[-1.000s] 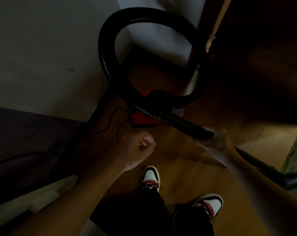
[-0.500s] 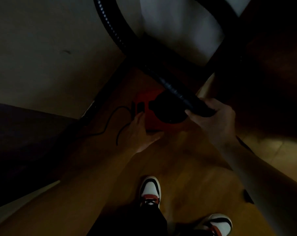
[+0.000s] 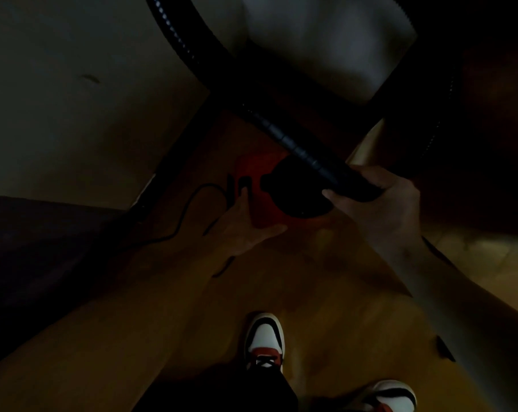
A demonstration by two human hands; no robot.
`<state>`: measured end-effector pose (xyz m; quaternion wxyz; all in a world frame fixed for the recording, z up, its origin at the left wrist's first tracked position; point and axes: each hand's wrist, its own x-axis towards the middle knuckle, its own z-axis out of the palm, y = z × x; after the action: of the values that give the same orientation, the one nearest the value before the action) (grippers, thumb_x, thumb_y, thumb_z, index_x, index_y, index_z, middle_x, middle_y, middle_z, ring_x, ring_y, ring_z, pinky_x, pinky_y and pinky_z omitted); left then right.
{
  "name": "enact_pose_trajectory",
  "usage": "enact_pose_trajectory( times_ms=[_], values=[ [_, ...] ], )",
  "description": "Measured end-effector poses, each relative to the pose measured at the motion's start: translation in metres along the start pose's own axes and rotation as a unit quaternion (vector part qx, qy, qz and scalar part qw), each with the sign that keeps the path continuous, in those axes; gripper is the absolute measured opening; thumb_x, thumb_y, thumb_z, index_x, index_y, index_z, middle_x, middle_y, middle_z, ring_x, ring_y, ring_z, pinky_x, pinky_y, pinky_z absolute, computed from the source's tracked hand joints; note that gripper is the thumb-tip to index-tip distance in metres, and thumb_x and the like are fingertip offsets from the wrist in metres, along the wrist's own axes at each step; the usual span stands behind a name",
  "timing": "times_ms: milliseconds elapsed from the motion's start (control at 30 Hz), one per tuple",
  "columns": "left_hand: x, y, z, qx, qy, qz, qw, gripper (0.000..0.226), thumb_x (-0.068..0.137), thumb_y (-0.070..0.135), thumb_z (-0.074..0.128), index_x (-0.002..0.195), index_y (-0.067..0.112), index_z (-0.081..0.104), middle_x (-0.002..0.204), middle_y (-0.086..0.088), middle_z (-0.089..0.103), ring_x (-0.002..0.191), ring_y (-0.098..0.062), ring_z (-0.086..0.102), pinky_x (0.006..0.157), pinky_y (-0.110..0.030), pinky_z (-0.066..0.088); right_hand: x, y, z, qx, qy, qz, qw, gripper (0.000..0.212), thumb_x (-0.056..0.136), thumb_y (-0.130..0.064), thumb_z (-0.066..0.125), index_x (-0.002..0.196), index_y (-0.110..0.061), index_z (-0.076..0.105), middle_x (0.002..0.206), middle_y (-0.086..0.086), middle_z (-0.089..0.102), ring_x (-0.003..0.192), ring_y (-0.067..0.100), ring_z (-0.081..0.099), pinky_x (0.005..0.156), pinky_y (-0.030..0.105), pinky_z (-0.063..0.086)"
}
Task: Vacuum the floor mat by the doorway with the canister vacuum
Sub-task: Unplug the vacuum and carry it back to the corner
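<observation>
Grips end of hose (image 3: 281,138) in curled right hand (image 3: 382,209), holding it clear above red canister (image 3: 263,212). Touches canister's left side with straight-fingered left hand (image 3: 246,227), probably for power switch.

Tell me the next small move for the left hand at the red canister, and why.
Probably press the dark switch-like part on the red canister vacuum with the left hand. Its straight fingers touch the canister right there, beside the power cord, while the right hand grips the hose. The mat is out of view, so switching on seems the likely next step.
</observation>
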<state>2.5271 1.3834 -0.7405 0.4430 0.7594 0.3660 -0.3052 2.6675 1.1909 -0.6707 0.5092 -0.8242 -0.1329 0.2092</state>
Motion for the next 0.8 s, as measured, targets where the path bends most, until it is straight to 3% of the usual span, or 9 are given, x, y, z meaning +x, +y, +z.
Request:
enact_pose_trajectory(
  times_ms=[233,333,400,467,533,633,700,800],
  values=[
    [-0.016,0.017,-0.007,-0.002,-0.033,0.006,0.999,0.137,0.063,0.083,0.066,0.155,0.026,-0.019,0.166,0.006,-0.013,0.153,-0.016,0.002,0.123,-0.043,0.016,-0.009,-0.017,-0.002,-0.057,-0.029,0.006,0.998,0.039,0.076,-0.025,0.087,0.112,-0.02,0.074,0.097,-0.007,0.072,0.096,0.01,0.07,0.079,0.03,0.058],
    [-0.038,0.031,-0.012,-0.052,0.005,0.056,0.997,0.131,0.066,0.078,0.068,0.157,0.027,-0.011,0.166,0.008,-0.008,0.152,-0.011,0.004,0.123,-0.039,0.016,-0.015,-0.03,-0.004,-0.084,-0.043,-0.026,0.995,0.038,0.078,-0.025,0.086,0.113,-0.018,0.073,0.091,-0.021,0.064,0.09,-0.004,0.065,0.072,0.008,0.049],
    [-0.059,0.04,-0.016,-0.082,0.032,0.083,0.993,0.125,0.069,0.073,0.07,0.158,0.027,-0.006,0.166,0.009,-0.001,0.151,-0.01,0.009,0.12,-0.031,0.018,-0.019,-0.038,-0.006,-0.092,-0.059,-0.045,0.993,0.037,0.08,-0.025,0.085,0.114,-0.018,0.072,0.09,-0.027,0.06,0.086,-0.016,0.061,0.069,0.002,0.046],
    [-0.083,0.049,-0.021,-0.108,0.065,0.104,0.987,0.12,0.072,0.071,0.069,0.158,0.028,-0.001,0.166,0.009,0.006,0.15,-0.009,0.013,0.118,-0.029,0.019,-0.022,-0.05,-0.008,-0.077,-0.071,-0.056,0.993,0.036,0.08,-0.024,0.085,0.113,-0.017,0.072,0.093,-0.025,0.063,0.089,-0.017,0.061,0.071,0.005,0.049],
    [-0.109,0.059,-0.029,-0.147,0.107,0.115,0.977,0.111,0.076,0.066,0.069,0.159,0.027,0.007,0.164,0.008,0.015,0.149,-0.009,0.019,0.116,-0.027,0.021,-0.025,-0.064,-0.008,-0.06,-0.074,-0.079,0.992,0.032,0.079,-0.022,0.085,0.109,-0.016,0.073,0.097,-0.012,0.07,0.09,-0.006,0.067,0.072,0.013,0.055],
    [-0.15,0.072,-0.045,-0.207,0.152,0.137,0.957,0.101,0.077,0.064,0.069,0.156,0.028,0.02,0.159,0.011,0.029,0.145,-0.006,0.029,0.118,-0.031,0.029,-0.032,-0.088,-0.006,-0.022,-0.092,-0.106,0.99,0.029,0.079,-0.016,0.085,0.104,-0.021,0.072,0.094,-0.002,0.072,0.085,0.002,0.069,0.069,0.014,0.054],
    [-0.18,0.078,-0.056,-0.22,0.179,0.153,0.947,0.095,0.073,0.07,0.064,0.152,0.031,0.028,0.148,0.021,0.04,0.137,0.001,0.037,0.112,-0.029,0.037,-0.04,-0.104,-0.003,0.0,-0.104,-0.12,0.987,0.028,0.078,-0.013,0.085,0.102,-0.019,0.072,0.092,-0.001,0.072,0.084,0.007,0.07,0.069,0.018,0.056],
    [-0.222,0.079,-0.069,-0.218,0.206,0.153,0.942,0.075,0.084,0.057,0.062,0.148,0.033,0.032,0.138,0.024,0.045,0.129,0.004,0.042,0.103,-0.021,0.036,-0.053,-0.127,0.004,0.017,-0.128,-0.133,0.983,0.026,0.078,-0.01,0.085,0.099,-0.018,0.071,0.088,0.005,0.071,0.082,0.017,0.07,0.067,0.033,0.061]
  ],
)
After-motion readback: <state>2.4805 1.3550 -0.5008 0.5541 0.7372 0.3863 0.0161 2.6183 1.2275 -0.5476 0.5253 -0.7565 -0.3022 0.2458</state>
